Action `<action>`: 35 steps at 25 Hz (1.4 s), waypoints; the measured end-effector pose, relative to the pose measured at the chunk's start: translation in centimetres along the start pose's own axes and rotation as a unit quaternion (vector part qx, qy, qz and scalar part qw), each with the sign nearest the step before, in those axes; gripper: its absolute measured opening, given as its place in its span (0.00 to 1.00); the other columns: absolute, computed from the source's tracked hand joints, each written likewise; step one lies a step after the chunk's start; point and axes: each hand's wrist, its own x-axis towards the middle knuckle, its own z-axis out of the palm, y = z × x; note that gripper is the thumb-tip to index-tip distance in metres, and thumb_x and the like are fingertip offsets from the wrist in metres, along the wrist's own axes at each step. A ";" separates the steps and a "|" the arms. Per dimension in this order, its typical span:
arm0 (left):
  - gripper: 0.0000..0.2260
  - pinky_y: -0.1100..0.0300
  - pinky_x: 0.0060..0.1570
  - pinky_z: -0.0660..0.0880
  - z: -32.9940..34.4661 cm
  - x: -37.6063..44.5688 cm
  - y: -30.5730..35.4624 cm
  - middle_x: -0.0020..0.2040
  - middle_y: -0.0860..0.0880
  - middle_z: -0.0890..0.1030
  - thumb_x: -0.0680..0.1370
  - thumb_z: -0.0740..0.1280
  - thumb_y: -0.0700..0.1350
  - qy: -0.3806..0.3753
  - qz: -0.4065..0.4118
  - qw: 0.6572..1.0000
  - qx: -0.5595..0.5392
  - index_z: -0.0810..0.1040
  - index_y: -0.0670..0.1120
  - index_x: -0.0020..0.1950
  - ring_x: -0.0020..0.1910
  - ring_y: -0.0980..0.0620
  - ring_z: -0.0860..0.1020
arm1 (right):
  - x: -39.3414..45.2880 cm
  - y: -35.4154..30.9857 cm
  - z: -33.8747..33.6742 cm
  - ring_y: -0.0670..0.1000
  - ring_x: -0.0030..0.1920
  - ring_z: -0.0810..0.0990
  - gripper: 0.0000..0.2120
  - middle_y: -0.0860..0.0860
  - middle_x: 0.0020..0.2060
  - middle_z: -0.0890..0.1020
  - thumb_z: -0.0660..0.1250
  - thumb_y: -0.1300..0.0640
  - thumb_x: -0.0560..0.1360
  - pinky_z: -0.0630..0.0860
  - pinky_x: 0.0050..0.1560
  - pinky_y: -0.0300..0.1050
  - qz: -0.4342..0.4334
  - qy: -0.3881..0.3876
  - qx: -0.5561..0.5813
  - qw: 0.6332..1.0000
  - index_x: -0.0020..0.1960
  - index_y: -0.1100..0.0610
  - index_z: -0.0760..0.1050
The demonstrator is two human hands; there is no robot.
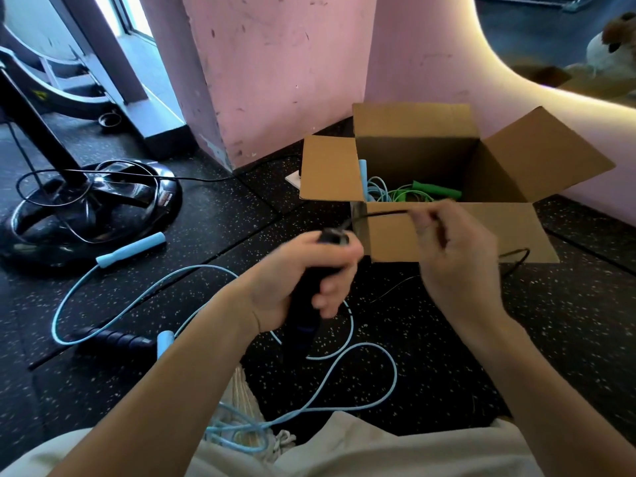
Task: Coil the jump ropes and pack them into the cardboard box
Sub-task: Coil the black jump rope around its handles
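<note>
Stretching between two hands, a black cord (382, 214) is held taut before the open box (457, 232).
No writing can be read. The left hand (303, 277) is wrapped around a black handle (304, 315); the right hand (454, 256) pinches the cord just before the box's near flap. A green rope (413, 194) lies inside the box; a blue rope (206, 297) sprawls across the floor (568, 339) beneath the arms.
</note>
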 end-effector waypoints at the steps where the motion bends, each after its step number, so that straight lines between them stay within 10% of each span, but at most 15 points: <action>1: 0.06 0.62 0.28 0.69 0.1 0.1 0.2 0.29 0.51 0.69 0.74 0.69 0.44 -0.024 0.036 0.993 -0.111 0.73 0.46 0.45 0.24 0.55 0.68 | -0.7 -0.4 0.9 0.42 0.29 0.72 0.15 0.45 0.33 0.76 0.56 0.47 0.83 0.65 0.27 0.34 0.028 -0.095 -0.010 0.995 0.50 0.54 0.76; 6: 0.11 0.58 0.38 0.77 -1.1 0.7 0.9 0.41 0.52 0.72 0.80 0.63 0.51 0.128 0.231 0.940 -0.217 0.72 0.53 0.62 0.35 0.56 0.73 | -5.5 -3.4 4.7 0.51 0.27 0.73 0.15 0.50 0.30 0.77 0.55 0.47 0.85 0.71 0.28 0.45 -0.014 -0.385 0.030 0.922 0.45 0.53 0.71; 11: 0.12 0.59 0.39 0.74 -4.3 0.3 0.2 0.42 0.57 0.78 0.82 0.65 0.44 0.323 0.255 0.851 0.327 0.73 0.56 0.64 0.35 0.58 0.76 | -4.9 -4.0 4.3 0.48 0.26 0.73 0.19 0.46 0.29 0.77 0.56 0.43 0.82 0.73 0.28 0.49 -0.181 -0.293 0.040 0.938 0.41 0.53 0.75; 14: 0.11 0.54 0.33 0.74 -2.5 0.5 -0.9 0.38 0.56 0.79 0.81 0.60 0.57 0.170 0.049 0.889 0.423 0.79 0.54 0.54 0.32 0.55 0.76 | -2.2 -3.1 2.3 0.42 0.22 0.71 0.18 0.40 0.25 0.73 0.61 0.47 0.81 0.66 0.21 0.35 -0.170 -0.194 0.072 0.963 0.35 0.51 0.75; 17: 0.26 0.55 0.27 0.69 0.1 0.8 -1.4 0.29 0.45 0.73 0.82 0.52 0.64 0.020 -0.100 0.947 0.305 0.77 0.45 0.43 0.24 0.48 0.70 | -0.5 -1.6 0.4 0.47 0.19 0.67 0.26 0.45 0.21 0.70 0.59 0.52 0.83 0.62 0.18 0.45 -0.127 -0.081 0.124 0.981 0.27 0.57 0.70; 20: 0.24 0.61 0.23 0.67 0.9 0.4 -1.4 0.23 0.48 0.67 0.79 0.60 0.63 -0.108 -0.129 0.979 0.116 0.73 0.43 0.37 0.18 0.53 0.66 | -0.2 -1.2 0.3 0.47 0.20 0.62 0.28 0.45 0.20 0.65 0.58 0.53 0.84 0.57 0.20 0.42 -0.079 -0.012 0.159 0.984 0.25 0.56 0.64; 24: 0.20 0.65 0.23 0.69 1.9 0.6 -2.1 0.22 0.51 0.68 0.75 0.68 0.60 -0.169 -0.058 0.978 -0.104 0.78 0.42 0.44 0.18 0.56 0.68 | -2.0 -1.3 2.8 0.53 0.22 0.72 0.24 0.49 0.22 0.74 0.60 0.51 0.83 0.70 0.22 0.50 0.056 -0.154 0.263 0.951 0.29 0.54 0.72; 27: 0.24 0.63 0.26 0.70 2.4 1.6 -1.8 0.24 0.53 0.69 0.78 0.61 0.63 -0.065 0.067 0.976 -0.198 0.79 0.46 0.59 0.20 0.57 0.67 | -4.0 -1.9 4.8 0.45 0.25 0.75 0.21 0.46 0.23 0.77 0.61 0.54 0.81 0.74 0.31 0.46 0.170 -0.266 0.285 0.905 0.30 0.51 0.74; 31: 0.22 0.61 0.31 0.71 0.7 2.0 -0.1 0.30 0.53 0.67 0.79 0.56 0.66 0.196 0.235 0.929 -0.206 0.76 0.51 0.60 0.26 0.57 0.67 | -4.9 -2.2 5.3 0.49 0.26 0.64 0.23 0.46 0.22 0.68 0.60 0.49 0.81 0.61 0.31 0.50 0.119 -0.334 0.173 0.919 0.28 0.50 0.73; 35: 0.12 0.55 0.41 0.73 -2.6 1.9 0.0 0.34 0.49 0.74 0.78 0.64 0.60 0.331 0.312 0.891 0.014 0.76 0.53 0.53 0.33 0.51 0.73 | -4.9 -4.5 4.2 0.49 0.24 0.71 0.22 0.48 0.25 0.75 0.60 0.45 0.83 0.67 0.28 0.50 0.018 -0.342 0.141 0.929 0.34 0.55 0.71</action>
